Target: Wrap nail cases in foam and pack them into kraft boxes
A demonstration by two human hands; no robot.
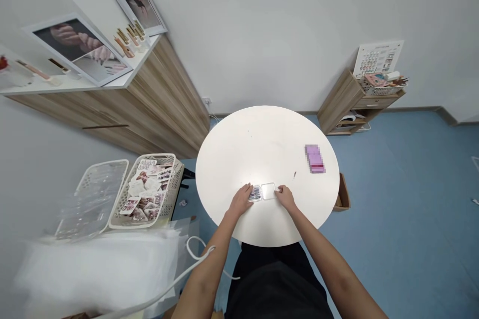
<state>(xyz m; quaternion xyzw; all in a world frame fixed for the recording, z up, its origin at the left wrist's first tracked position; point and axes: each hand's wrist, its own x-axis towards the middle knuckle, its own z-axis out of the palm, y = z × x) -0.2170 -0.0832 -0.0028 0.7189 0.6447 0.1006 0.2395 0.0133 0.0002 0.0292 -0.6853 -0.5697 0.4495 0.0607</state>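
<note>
A small clear plastic case lies open on the round white table (262,154), near its front edge. Its left half (255,193) holds patterned press-on nails; its right half (268,191) is an empty clear lid. My left hand (241,200) rests on the left half with fingers curled against its edge. My right hand (285,196) touches the right edge of the lid, fingers bent and close together. Both forearms reach in from below.
A purple blurred object (315,158) lies on the table's right side. Left of the table stand a white basket (147,190) full of nail packets and a basket (93,197) of clear packaging. Wooden cabinets stand at the back left and back right.
</note>
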